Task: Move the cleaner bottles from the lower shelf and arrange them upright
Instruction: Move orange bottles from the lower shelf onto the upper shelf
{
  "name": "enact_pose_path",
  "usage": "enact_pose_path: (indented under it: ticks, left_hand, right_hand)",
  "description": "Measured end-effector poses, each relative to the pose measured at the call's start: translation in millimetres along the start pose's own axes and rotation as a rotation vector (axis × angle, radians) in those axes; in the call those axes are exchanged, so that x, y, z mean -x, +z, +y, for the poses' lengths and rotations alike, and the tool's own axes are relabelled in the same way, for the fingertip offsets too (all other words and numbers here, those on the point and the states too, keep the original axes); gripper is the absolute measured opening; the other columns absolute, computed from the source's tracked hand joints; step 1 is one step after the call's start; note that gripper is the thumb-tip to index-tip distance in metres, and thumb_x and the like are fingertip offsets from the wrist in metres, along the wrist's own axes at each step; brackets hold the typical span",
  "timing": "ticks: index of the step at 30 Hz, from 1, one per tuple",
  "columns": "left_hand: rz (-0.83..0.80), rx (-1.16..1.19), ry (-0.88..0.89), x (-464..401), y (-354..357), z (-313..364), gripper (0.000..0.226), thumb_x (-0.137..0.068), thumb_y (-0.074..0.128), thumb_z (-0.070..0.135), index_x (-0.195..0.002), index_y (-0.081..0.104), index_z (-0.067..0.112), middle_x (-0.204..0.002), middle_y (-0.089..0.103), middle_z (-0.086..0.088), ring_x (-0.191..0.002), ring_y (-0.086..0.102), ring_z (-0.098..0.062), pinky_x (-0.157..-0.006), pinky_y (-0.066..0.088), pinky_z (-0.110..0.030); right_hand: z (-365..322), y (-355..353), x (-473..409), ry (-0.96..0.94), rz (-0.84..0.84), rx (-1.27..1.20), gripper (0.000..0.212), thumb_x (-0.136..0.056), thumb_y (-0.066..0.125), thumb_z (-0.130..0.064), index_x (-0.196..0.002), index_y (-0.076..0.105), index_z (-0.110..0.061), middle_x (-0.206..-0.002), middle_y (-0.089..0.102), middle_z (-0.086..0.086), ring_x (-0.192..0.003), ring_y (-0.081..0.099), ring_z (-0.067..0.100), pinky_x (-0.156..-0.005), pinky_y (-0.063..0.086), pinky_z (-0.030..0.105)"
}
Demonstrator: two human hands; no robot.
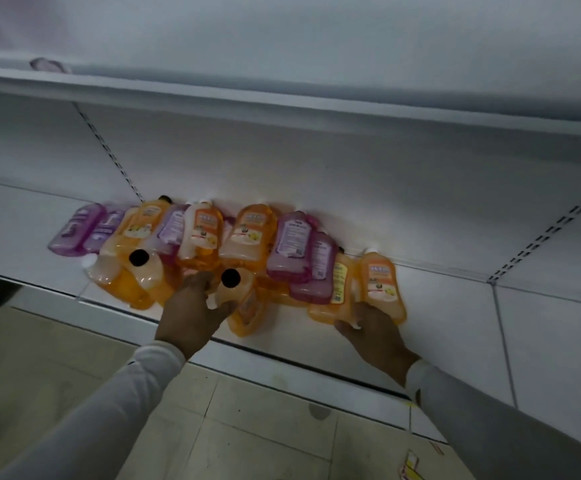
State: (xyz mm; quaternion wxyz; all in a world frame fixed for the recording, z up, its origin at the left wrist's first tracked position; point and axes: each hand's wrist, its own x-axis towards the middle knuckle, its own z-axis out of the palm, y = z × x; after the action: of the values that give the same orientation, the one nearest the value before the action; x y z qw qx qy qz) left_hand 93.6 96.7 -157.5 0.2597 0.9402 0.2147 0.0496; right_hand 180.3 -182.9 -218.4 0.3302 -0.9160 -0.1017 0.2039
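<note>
Several orange and purple cleaner bottles lie in a heap on the white lower shelf, caps mostly toward the back wall. My left hand reaches into the heap's front. Its thumb and fingers curl round the shoulder of an orange bottle whose black cap points at me. My right hand rests with spread fingers against the bases of the rightmost orange bottle and the orange one beside it. Purple bottles lie between the two hands.
An upper white shelf overhangs the bottles, with something purple on its far left. Slotted uprights run up the back wall. Bare shelf surface stretches left and right of the heap. Below me is beige tiled floor with small paper scraps.
</note>
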Motion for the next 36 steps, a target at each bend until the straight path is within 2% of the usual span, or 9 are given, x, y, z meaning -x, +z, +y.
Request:
enact_pose_path:
  ticks: [6, 11, 15, 19, 23, 25, 29, 33, 36]
  left_hand:
    - [-0.103, 0.081, 0.115, -22, 11, -11, 0.046, -0.077, 0.077, 0.03, -0.118, 0.057, 0.021, -0.104, 0.061, 0.008, -0.097, 0.058, -0.014, -0.084, 0.048, -0.028]
    - [-0.387, 0.217, 0.195, -29, -5, -20, 0.048, -0.081, 0.073, 0.011, -0.118, 0.051, 0.032, -0.111, 0.056, 0.021, -0.099, 0.053, 0.004, -0.081, 0.043, -0.006]
    - [-0.433, 0.294, 0.177, -29, -3, -21, 0.054, -0.081, 0.072, 0.005, -0.125, 0.05, 0.027, -0.122, 0.057, 0.013, -0.11, 0.054, -0.004, -0.088, 0.045, -0.01]
    - [-0.434, 0.252, 0.198, -21, 7, -10, 0.053, -0.081, 0.074, 0.012, -0.128, 0.053, 0.022, -0.124, 0.059, 0.005, -0.114, 0.056, -0.014, -0.1, 0.047, -0.032]
    - [-0.488, 0.259, 0.245, -9, 29, 19, 0.051, -0.082, 0.073, 0.015, -0.124, 0.05, 0.033, -0.118, 0.058, 0.016, -0.109, 0.054, -0.006, -0.086, 0.042, -0.008]
    - [-0.525, 0.305, 0.261, -1, 41, 36, 0.051, -0.083, 0.072, 0.012, -0.119, 0.048, 0.04, -0.118, 0.055, 0.021, -0.108, 0.053, -0.002, -0.083, 0.042, -0.004]
    - [-0.553, 0.364, 0.28, 12, 62, 65, 0.053, -0.084, 0.07, 0.009, -0.12, 0.046, 0.04, -0.123, 0.054, 0.016, -0.112, 0.052, -0.004, -0.093, 0.045, -0.014]
    - [-0.549, 0.32, 0.293, 14, 68, 75, 0.056, -0.086, 0.069, 0.015, -0.135, 0.045, 0.024, -0.134, 0.051, 0.004, -0.122, 0.05, -0.013, -0.101, 0.045, -0.025]
    - [-0.539, 0.303, 0.307, 14, 69, 75, 0.058, -0.086, 0.069, 0.016, -0.137, 0.043, 0.023, -0.136, 0.051, 0.003, -0.124, 0.048, -0.016, -0.103, 0.045, -0.031]
  right_hand:
    - [-11, 31, -32, 0.154, 0.204, 0.066, 0.037, -0.094, 0.057, -0.037, -0.121, 0.058, -0.012, -0.119, 0.066, 0.008, -0.111, 0.061, 0.028, -0.086, 0.046, 0.03]
    - [-4, 44, -45, 0.312, 0.132, 0.099, 0.051, -0.094, 0.051, -0.048, -0.114, 0.06, -0.002, -0.118, 0.065, 0.016, -0.111, 0.059, 0.035, -0.088, 0.046, 0.035]
    - [1, 43, -51, 0.374, 0.116, -0.041, 0.051, -0.092, 0.057, -0.044, -0.115, 0.061, 0.001, -0.12, 0.064, 0.02, -0.113, 0.058, 0.037, -0.088, 0.045, 0.034]
    - [10, 34, -43, 0.374, 0.124, -0.122, 0.05, -0.087, 0.064, -0.041, -0.118, 0.063, -0.002, -0.121, 0.064, 0.019, -0.114, 0.058, 0.037, -0.093, 0.047, 0.037]
    - [43, -8, -12, 0.384, 0.147, -0.022, 0.049, -0.085, 0.065, -0.038, -0.123, 0.059, -0.008, -0.123, 0.061, 0.017, -0.115, 0.056, 0.037, -0.095, 0.047, 0.039]
    - [62, -32, 9, 0.397, 0.191, 0.09, 0.051, -0.084, 0.067, -0.035, -0.124, 0.053, -0.007, -0.121, 0.055, 0.02, -0.11, 0.055, 0.039, -0.092, 0.045, 0.039]
    - [86, -50, 47, 0.285, 0.299, 0.194, 0.055, -0.08, 0.071, -0.032, -0.124, 0.049, -0.009, -0.118, 0.051, 0.014, -0.105, 0.05, 0.031, -0.087, 0.045, 0.036]
    - [89, -37, 66, 0.147, 0.24, 0.187, 0.062, -0.076, 0.073, -0.052, -0.123, 0.051, -0.018, -0.113, 0.051, 0.001, -0.103, 0.049, 0.02, -0.086, 0.045, 0.031]
    - [85, -31, 65, 0.033, 0.231, 0.147, 0.046, -0.079, 0.07, -0.051, -0.114, 0.061, -0.022, -0.108, 0.055, -0.002, -0.102, 0.052, 0.019, -0.087, 0.046, 0.031]
